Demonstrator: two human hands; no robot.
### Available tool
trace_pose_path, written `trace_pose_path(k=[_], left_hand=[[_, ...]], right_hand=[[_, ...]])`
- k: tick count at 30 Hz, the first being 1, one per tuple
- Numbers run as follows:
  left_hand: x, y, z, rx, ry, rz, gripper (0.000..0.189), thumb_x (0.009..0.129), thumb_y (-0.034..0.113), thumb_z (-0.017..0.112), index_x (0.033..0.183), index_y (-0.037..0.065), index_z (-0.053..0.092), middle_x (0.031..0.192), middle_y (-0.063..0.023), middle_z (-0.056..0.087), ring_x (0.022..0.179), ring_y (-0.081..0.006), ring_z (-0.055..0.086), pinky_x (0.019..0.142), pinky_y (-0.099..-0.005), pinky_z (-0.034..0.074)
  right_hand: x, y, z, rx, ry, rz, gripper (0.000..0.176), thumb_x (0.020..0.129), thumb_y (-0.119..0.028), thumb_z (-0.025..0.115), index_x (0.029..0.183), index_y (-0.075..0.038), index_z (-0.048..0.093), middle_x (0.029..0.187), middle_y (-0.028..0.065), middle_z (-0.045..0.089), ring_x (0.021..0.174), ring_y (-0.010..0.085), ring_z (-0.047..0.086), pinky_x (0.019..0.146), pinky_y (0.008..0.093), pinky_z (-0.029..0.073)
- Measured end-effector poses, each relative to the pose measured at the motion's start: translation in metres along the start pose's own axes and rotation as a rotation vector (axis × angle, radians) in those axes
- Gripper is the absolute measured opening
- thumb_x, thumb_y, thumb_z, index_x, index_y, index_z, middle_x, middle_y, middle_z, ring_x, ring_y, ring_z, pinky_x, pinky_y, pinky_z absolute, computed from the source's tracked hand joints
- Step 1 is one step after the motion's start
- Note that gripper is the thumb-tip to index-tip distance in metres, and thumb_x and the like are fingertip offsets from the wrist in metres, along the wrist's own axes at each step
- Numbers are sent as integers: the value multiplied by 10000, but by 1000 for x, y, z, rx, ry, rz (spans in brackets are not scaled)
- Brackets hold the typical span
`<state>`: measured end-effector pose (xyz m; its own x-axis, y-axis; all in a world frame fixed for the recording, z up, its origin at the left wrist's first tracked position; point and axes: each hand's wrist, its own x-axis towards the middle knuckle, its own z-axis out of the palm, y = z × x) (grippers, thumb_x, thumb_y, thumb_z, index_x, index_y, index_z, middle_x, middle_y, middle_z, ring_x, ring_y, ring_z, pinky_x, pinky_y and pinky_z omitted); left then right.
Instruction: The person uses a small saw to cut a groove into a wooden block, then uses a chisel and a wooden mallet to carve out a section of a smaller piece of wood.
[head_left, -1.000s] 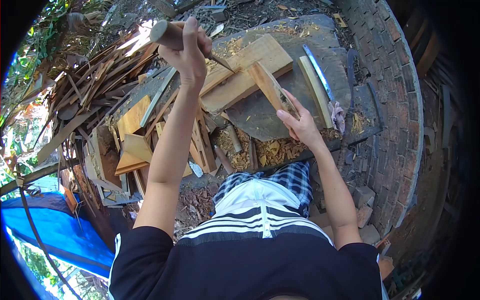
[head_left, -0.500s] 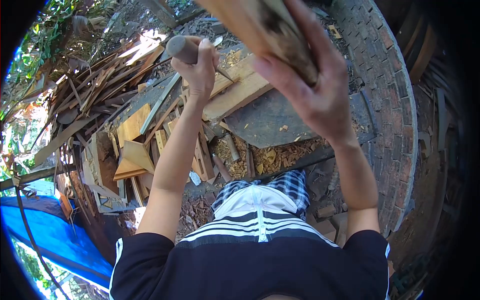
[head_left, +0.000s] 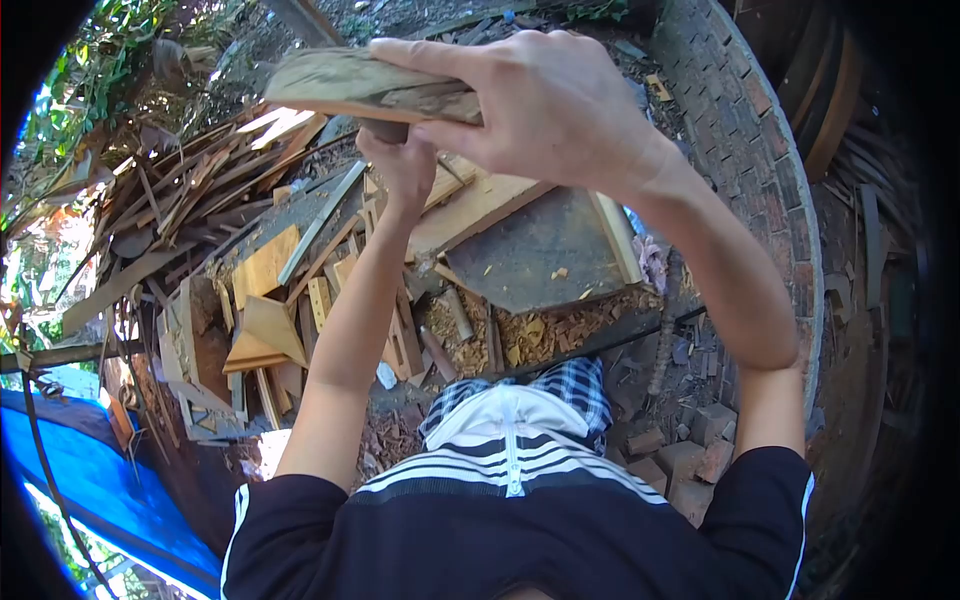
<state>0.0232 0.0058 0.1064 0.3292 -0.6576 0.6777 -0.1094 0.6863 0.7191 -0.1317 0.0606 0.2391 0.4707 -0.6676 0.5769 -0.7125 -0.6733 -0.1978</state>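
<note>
My left hand [head_left: 402,172] is wrapped around the handle of a chisel [head_left: 384,130], whose thin blade points down at a pale wooden beam [head_left: 478,208]. Above it, my right hand [head_left: 560,112] grips a rough, weathered piece of wood [head_left: 350,85] by one end. That wood lies across the top of the chisel handle in this view and hides most of it. The beam rests on a dark, worn bench board [head_left: 545,255] with a few chips on it.
Wood shavings [head_left: 550,325] fill a trough along the bench's near side. Cut wood pieces [head_left: 268,335] lie to the left, before a heap of scrap strips [head_left: 190,185]. A brick wall edge [head_left: 775,200] curves along the right; loose bricks [head_left: 685,462] lie by my legs.
My right hand has swung the piece of wood left and down over the chisel handle. The left hand keeps its grip in nearly the same place.
</note>
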Motion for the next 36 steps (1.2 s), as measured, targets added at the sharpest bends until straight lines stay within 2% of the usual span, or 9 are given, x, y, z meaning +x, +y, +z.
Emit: trace_pose_path(k=[5,6,13,14,21,22,29,30,36], left_hand=[[-9,1,-2,-26,-19,-62,199,807,122,714,899,-30,624,826,-35,677,752,-100,615,662,-252,490],[-7,3,-2,-105,-20,-132,188,809,111,710,898,-29,621,819,-30,671,751,-94,605,662,-253,489],[-3,2,-4,366,-105,78,172,809,95,696,906,-30,631,808,-40,677,769,-106,627,673,-251,491],[-8,-11,2,-127,27,3,179,804,109,705,879,-30,622,800,-44,673,754,-102,619,659,-250,484],[0,-2,-3,166,-29,-16,187,797,117,717,856,-34,624,769,-30,659,731,-88,622,636,-243,485],[-4,1,6,-134,84,-22,176,788,104,711,830,-34,610,749,-23,645,701,-82,610,614,-240,477],[3,-4,-4,372,-62,67,165,785,74,683,877,-43,612,784,-44,661,739,-93,624,672,-242,496],[-3,-3,2,-116,28,-125,143,775,54,674,868,-35,611,784,-44,662,752,-97,618,678,-253,495],[0,-11,-6,90,-111,-58,181,794,92,709,901,-30,627,828,-51,679,778,-113,627,703,-272,503]], right_hand=[[1,0,9,218,304,-59,523,813,-486,673,1298,-305,599,668,69,695,562,228,684,540,367,566],[-4,2,10,-7,-3,-20,522,813,-480,677,1294,-289,605,672,66,696,560,226,682,536,369,562],[-5,7,12,140,242,-44,501,836,-507,656,1288,-297,611,669,56,697,539,195,680,493,354,553],[-12,12,20,30,64,-17,504,827,-479,666,1292,-294,607,660,58,690,518,203,669,487,358,547],[-1,13,12,125,330,-84,506,836,-508,656,1289,-289,612,634,44,681,474,160,641,481,327,539],[-8,12,17,-7,93,-48,518,825,-498,669,1292,-281,610,632,44,680,470,158,637,468,315,530],[-5,12,11,89,274,-68,498,852,-504,639,1296,-279,607,629,41,682,470,151,637,470,312,533],[-8,10,14,-10,124,-71,492,849,-489,652,1293,-281,609,609,38,671,429,144,604,447,292,518],[-9,12,11,155,171,18,500,849,-498,649,1306,-303,598,603,38,667,445,151,615,458,310,530]])
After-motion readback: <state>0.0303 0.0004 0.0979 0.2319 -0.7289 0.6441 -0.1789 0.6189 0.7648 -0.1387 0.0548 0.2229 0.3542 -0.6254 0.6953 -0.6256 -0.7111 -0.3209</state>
